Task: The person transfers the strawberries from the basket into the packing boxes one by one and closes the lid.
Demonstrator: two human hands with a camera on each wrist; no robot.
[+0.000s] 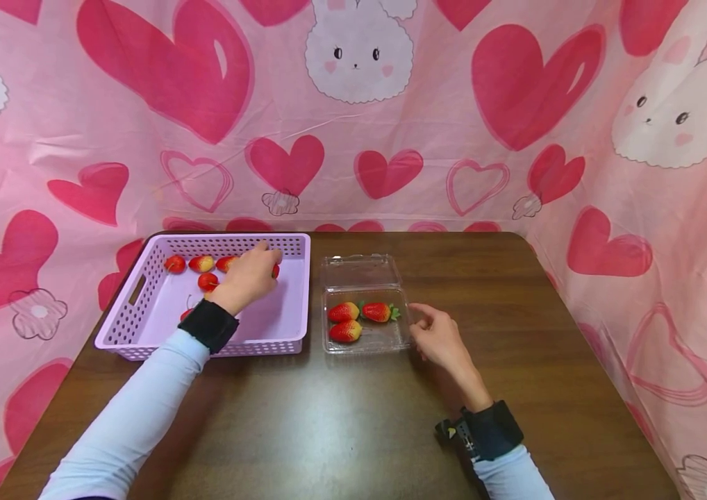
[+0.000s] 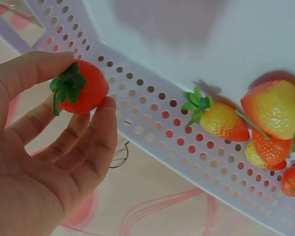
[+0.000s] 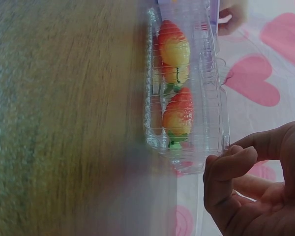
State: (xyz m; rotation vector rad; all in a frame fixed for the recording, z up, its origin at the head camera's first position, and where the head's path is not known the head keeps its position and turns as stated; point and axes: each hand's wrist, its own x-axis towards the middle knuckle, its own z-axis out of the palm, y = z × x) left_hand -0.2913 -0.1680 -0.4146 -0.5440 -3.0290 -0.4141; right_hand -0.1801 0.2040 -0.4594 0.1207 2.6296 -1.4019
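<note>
Over the right part of the lilac basket (image 1: 291,298), my left hand (image 1: 250,274) pinches a red toy strawberry (image 2: 88,88) with green leaves between thumb and fingertips. Its palm shows in the left wrist view, and the strawberry hangs near the basket's perforated wall (image 2: 152,105). To the right of the basket lies a clear plastic clamshell box (image 1: 385,338), its lid (image 1: 360,271) folded back. Three red-and-yellow strawberries (image 1: 344,331) are inside it. My right hand (image 1: 441,337) pinches the box's right rim between thumb and forefinger.
Inside the basket, several more toy fruits lie toward the left and back, among them a red cherry-like one (image 1: 175,264) and a yellow-tipped strawberry (image 1: 201,264). The brown wooden table (image 1: 328,430) meets a pink heart-patterned cloth (image 1: 353,125) at the back and right.
</note>
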